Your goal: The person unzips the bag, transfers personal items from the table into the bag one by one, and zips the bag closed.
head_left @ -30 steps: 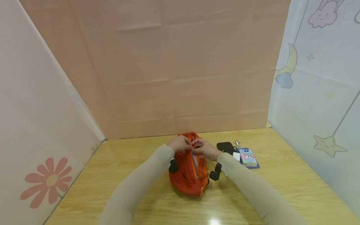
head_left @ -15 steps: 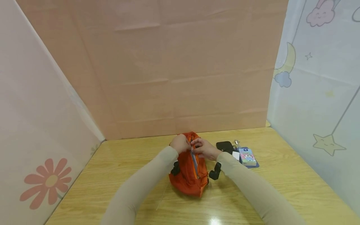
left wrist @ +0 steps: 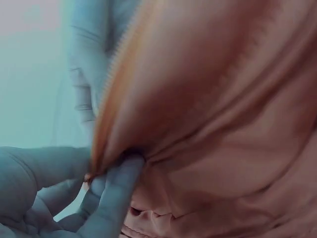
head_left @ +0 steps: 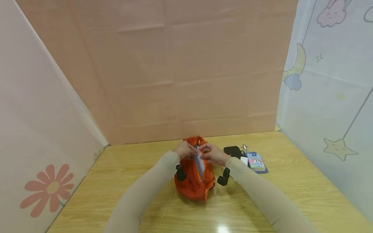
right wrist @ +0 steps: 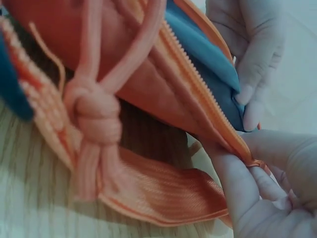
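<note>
An orange-red zippered bag (head_left: pixel 189 185) lies lengthwise on the table, its long zipper undone and the pale grey lining (head_left: pixel 199 163) showing. My left hand (head_left: pixel 185 150) pinches the left edge of the opening near the far end. Opposite it, my right hand (head_left: pixel 215 155) grips the right edge, with thumb and fingers on either side of the orange zipper tape (right wrist: pixel 208 99). In the right wrist view, a knotted cord (right wrist: pixel 94 111) and a webbing strap (right wrist: pixel 163 196) hang along the bag's side.
Right of the bag lie a black case (head_left: pixel 232 151), a small white block (head_left: pixel 244 160) and a cartoon-printed pack (head_left: pixel 256 161) over something blue. A small metal piece (head_left: pixel 245 148) sits behind them. A tan backdrop (head_left: pixel 175 97) rises at the table's far edge.
The bag's mouth has spread wider and more lining shows. My left hand has shifted slightly left, away from the right hand, and the bag's near end has drawn in a little.
</note>
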A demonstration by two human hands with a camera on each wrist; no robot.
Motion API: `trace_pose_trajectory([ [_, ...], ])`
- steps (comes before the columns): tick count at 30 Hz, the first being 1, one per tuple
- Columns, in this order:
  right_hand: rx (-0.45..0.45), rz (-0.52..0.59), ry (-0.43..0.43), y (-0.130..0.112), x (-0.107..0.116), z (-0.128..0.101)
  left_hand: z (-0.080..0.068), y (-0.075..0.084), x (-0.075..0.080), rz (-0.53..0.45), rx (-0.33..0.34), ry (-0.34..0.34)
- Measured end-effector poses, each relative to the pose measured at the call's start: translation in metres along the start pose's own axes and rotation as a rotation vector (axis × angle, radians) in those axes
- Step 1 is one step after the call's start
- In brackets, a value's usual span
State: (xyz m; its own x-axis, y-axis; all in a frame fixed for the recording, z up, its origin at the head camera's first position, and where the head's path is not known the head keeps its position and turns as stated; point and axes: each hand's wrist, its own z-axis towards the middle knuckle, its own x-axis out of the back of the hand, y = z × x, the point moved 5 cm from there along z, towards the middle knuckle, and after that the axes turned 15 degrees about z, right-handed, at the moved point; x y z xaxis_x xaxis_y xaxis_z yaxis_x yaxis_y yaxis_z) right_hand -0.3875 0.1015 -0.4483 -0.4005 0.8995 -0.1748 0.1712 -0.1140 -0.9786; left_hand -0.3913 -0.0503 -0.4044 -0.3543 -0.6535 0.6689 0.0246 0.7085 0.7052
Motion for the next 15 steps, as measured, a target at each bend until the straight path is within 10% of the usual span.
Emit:
trace_pose_trajectory([
  [9,-0.015,-0.043,0.082,-0.003,0.005,-0.003,0.002,-0.013,0.003,-0.130,0.065,0.012],
  [15,0.180,-0.065,0.267,-0.038,-0.011,-0.010,0.000,-0.016,0.004,-0.186,0.072,0.013],
])
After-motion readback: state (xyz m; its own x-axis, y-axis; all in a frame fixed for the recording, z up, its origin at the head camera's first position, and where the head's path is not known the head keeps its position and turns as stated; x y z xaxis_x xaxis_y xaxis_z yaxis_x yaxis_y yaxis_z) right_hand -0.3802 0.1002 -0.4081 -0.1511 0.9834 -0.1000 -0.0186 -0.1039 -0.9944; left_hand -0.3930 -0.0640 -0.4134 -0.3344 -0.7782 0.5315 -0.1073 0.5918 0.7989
